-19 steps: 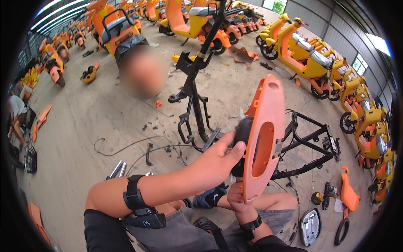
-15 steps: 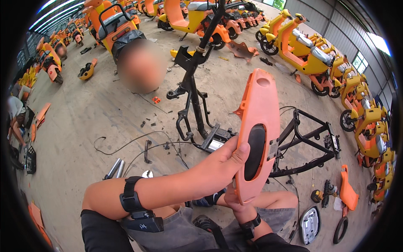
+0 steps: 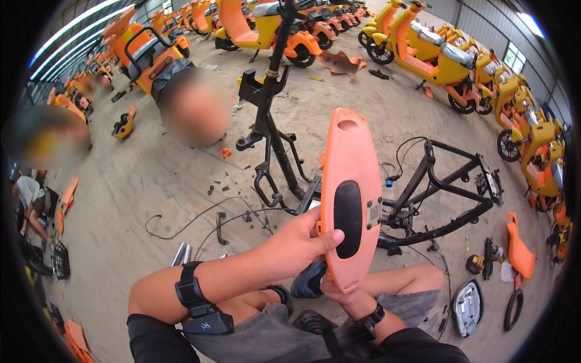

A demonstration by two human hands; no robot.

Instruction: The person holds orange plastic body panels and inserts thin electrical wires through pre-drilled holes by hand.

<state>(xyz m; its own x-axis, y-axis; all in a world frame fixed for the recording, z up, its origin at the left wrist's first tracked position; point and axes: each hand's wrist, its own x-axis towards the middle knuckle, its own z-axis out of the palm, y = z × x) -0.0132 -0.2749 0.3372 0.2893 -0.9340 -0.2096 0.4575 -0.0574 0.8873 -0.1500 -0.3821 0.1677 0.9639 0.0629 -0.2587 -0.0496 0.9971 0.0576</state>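
Observation:
Upright in front of me I hold a long orange plastic scooter panel (image 3: 352, 154), rounded at both ends. A black oval inset (image 3: 347, 209) sits in its middle, with a small plate beside it on the right. My left hand (image 3: 307, 239) grips the left edge, its thumb lying over the front by the inset. Lower down, my right hand (image 3: 344, 293) is closed around the panel's bottom end; some of its fingers are hidden behind it. Behind the panel stands a bare black scooter frame (image 3: 448, 233), partly covered by it.
Cables and small parts lie around the frame. A cordless power tool (image 3: 484, 260), an orange part (image 3: 521, 251), a grey-white shell (image 3: 468, 308) and a black ring (image 3: 514, 310) rest at right. Scooters (image 3: 436, 57) stand in rows behind. Another person (image 3: 30, 199) works at far left.
The panel has shifted left and turned, so its broad front faces me more fully. Both hands have kept hold of it. The whole view has also shifted slightly.

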